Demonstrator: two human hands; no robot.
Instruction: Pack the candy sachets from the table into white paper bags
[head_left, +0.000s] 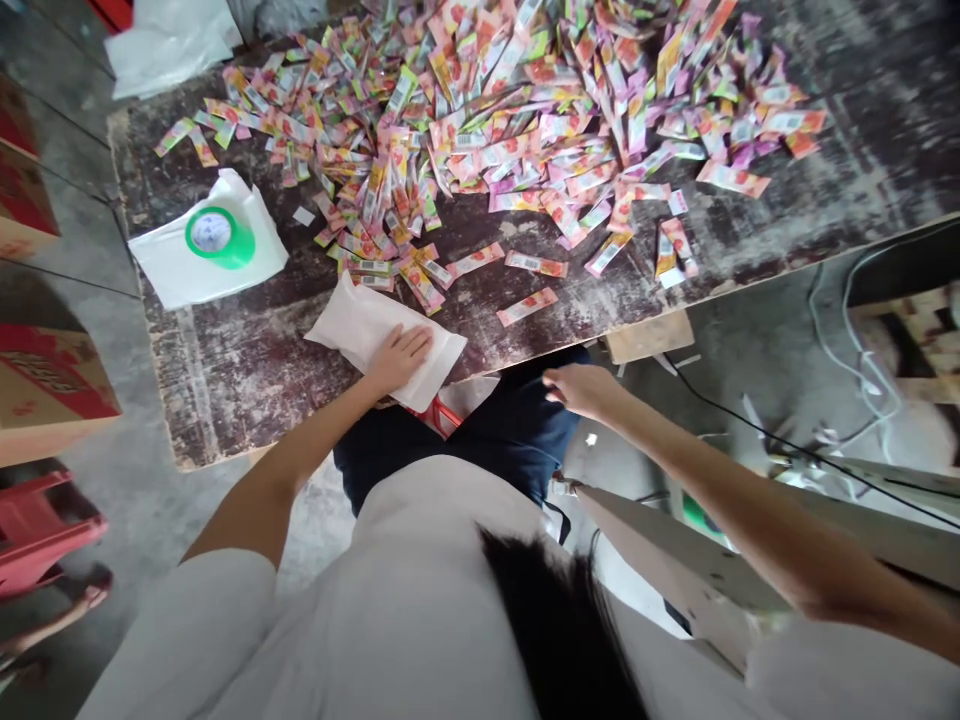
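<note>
From where I stand, the flat white paper-like package (364,322) lies along the near edge of the scuffed dark-brown wooden table (247,375), one corner seeming to poke just past that edge. The person's left hand (403,358) rests flat on it, fingers extended and fairly close together. The right hand (579,388) is off the table, over the dark blue trousers (517,440), fingers curled; I can't tell whether it holds anything. Worn wood shows between the package and the folded white sheet (165,275) to its left, where a round, glossy green tape roll (240,243) sits. Beyond, slim shiny sachets (517,150) in pink, orange and green make a loose heap, a few stragglers lying near the package. A red-and-white glossy piece (442,415) shows below the package, over the lap.
</note>
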